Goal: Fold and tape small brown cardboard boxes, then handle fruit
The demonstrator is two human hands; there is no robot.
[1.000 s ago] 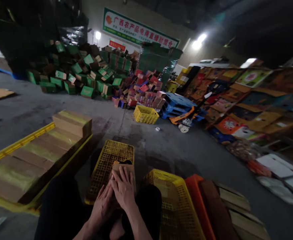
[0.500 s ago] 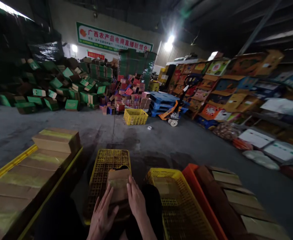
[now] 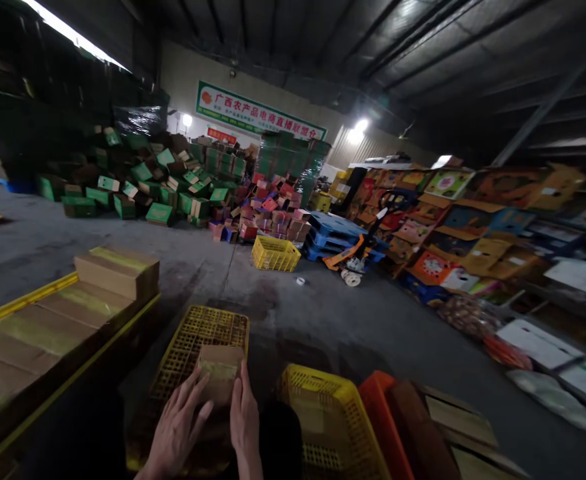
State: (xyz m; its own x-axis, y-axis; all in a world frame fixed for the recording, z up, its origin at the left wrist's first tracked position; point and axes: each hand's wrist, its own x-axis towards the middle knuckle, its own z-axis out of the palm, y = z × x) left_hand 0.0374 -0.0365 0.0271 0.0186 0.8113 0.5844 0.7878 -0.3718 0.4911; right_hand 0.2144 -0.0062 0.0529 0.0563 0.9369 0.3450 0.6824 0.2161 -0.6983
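A small cardboard box (image 3: 219, 381), with yellowish tape across its top, sits between my two hands over a yellow plastic crate (image 3: 227, 321) with a grid surface. My left hand (image 3: 179, 417) grips the box's left side, fingers lying along its upper edge and thumb toward the near side. Against the right side presses my right hand (image 3: 244, 415), fingers together and pointing forward. The box's underside and near face are dark or hidden.
Taped cardboard boxes (image 3: 47, 328) fill a long yellow container at left, with one box (image 3: 117, 272) stacked on top. To the right are a yellow crate (image 3: 367, 427) holding cardboard and an orange crate (image 3: 380, 400). A pallet jack (image 3: 355, 257) stands farther off.
The view has tilted up and turned slightly, so the scene sits lower. Both hands and the box have shifted left and down in view; both hands still hold the box.
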